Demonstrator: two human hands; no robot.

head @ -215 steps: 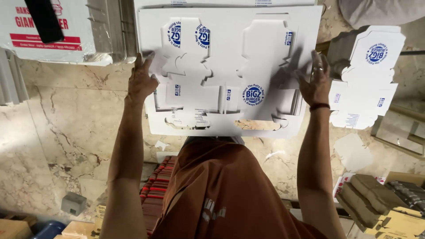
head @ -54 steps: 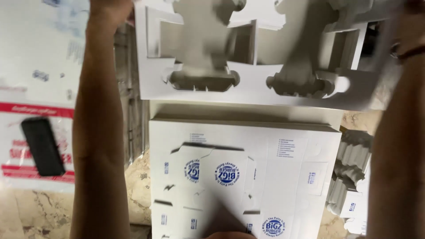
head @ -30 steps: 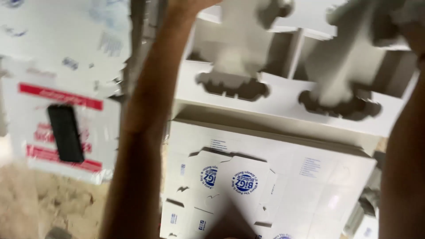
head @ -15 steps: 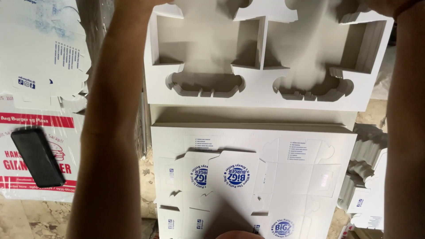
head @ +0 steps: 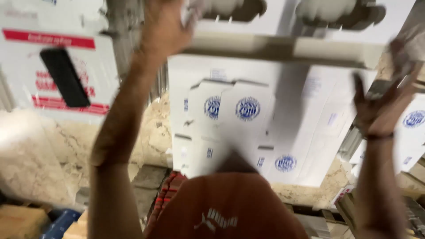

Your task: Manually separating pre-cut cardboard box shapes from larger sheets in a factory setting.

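Open gap between hands [head: 383,110], above cartons [head: 265,128]

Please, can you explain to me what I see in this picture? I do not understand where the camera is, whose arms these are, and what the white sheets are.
There is no machine here. The camera sits on a person's head and looks down, so the two bare arms belong to that person, and the orange shirt below is theirs.

The left hand grips the edge of a die-cut cardboard sheet, a flat white sheet with box shapes punched out, lifted up at the top of the picture. The right hand is open, fingers spread, beside that sheet; the picture is blurred, so I cannot tell whether it touches.

Below lies a stack of printed box blanks, white with round blue marks, on a marble surface. At the left, a dark phone lies on a white and red carton.
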